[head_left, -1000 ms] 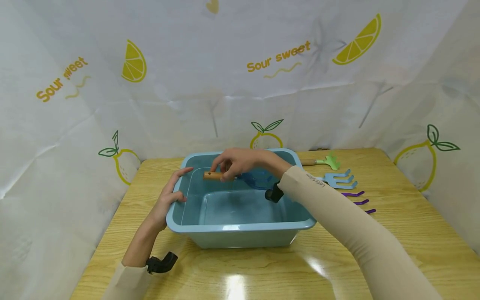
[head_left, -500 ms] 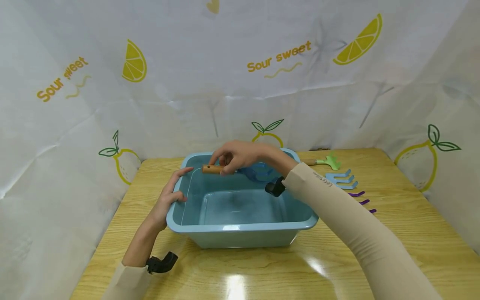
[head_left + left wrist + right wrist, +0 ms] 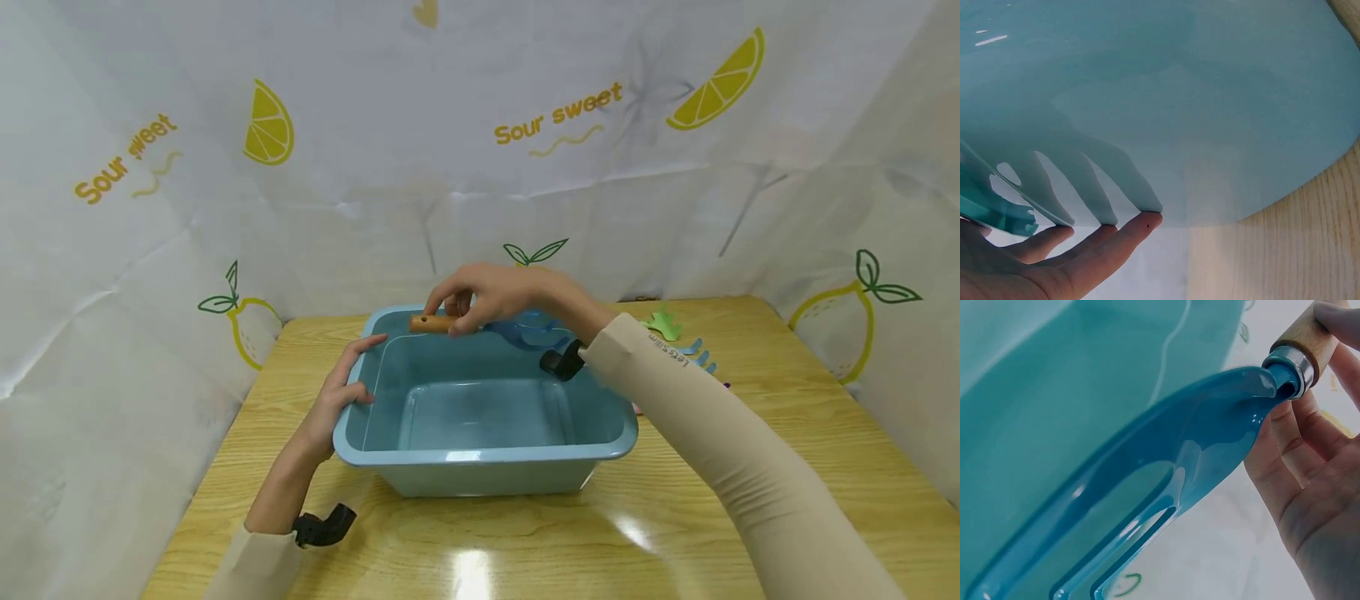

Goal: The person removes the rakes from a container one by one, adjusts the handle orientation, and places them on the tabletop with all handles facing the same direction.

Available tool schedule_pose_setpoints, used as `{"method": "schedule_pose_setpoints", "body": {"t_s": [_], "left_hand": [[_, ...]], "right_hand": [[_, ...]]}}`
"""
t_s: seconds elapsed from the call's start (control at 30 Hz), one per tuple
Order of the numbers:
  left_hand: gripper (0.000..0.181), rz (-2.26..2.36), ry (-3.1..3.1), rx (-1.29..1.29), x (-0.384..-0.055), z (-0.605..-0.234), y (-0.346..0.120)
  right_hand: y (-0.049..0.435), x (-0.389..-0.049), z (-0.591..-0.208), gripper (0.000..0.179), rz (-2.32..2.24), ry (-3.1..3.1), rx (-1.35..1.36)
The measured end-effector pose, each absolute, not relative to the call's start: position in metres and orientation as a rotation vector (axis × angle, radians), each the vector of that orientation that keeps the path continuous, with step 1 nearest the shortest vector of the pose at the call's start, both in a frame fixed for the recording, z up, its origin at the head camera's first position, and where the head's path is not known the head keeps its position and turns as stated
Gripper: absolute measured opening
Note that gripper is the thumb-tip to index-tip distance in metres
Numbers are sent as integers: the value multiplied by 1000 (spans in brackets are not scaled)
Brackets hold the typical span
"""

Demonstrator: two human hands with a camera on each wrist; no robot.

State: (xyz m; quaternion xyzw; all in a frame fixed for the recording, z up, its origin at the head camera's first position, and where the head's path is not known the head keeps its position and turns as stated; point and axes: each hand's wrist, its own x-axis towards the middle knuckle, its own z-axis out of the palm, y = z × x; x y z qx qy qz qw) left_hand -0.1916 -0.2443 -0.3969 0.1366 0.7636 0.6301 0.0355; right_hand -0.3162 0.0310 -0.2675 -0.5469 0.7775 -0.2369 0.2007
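Note:
In the head view my left hand (image 3: 339,397) grips the left rim of a light blue plastic tub (image 3: 480,457). The left wrist view has its fingers against the outside of the tub's wall. Above the tub's back part, my right hand (image 3: 498,296) pinches the wooden handle of a blue garden hand fork (image 3: 432,324). The right wrist view shows the fork's wide slotted blue head (image 3: 1210,437) and a silver collar, with thumb and fingers on the handle. Part of the fork's head is hidden behind the right wrist in the head view.
Right of the tub lie a green garden rake (image 3: 664,323), a light blue fork (image 3: 701,357) and a purple tool tip (image 3: 726,385), largely covered by the right sleeve. A lemon-print cloth (image 3: 337,233) hangs behind the wooden table (image 3: 315,575).
My right hand has lifted the hand fork upward and toward the back rim of the tub, shifting slightly right. The left hand and tub stay in place.

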Motion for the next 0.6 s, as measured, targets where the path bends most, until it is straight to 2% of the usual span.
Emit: {"method": "schedule_pose_setpoints", "body": {"t_s": [0.6], "left_hand": [[82, 1932, 2350, 403, -191, -400, -245]], "right_hand": [[63, -296, -227, 37, -597, 2299, -1532]]}}
